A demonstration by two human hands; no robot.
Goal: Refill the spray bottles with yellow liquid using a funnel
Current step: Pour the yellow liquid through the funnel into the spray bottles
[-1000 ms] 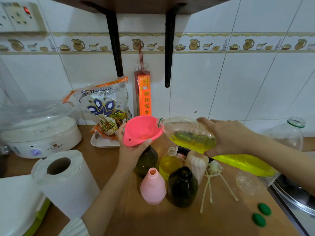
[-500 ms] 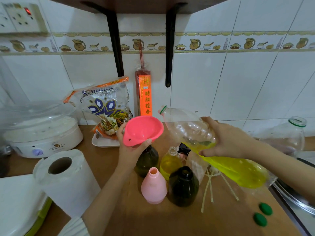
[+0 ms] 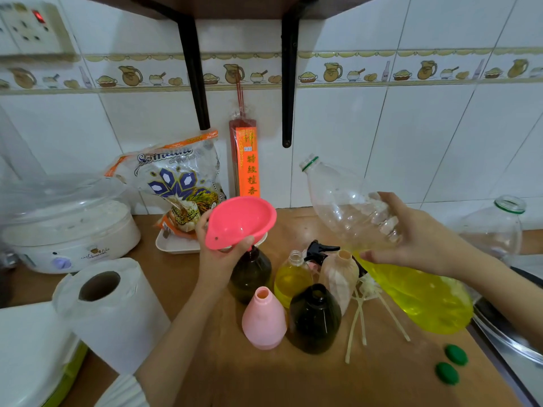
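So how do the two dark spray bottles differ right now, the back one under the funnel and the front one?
The back dark translucent bottle has the pink plastic funnel seated in its neck, steadied by the left hand; the front dark translucent bottle has a bare open neck and nobody touches it. The back one looks greener, the front one nearly black. Both stand upright and uncapped on the wooden counter.

Left hand in pinching grip; right hand wrapped, forearm raised.
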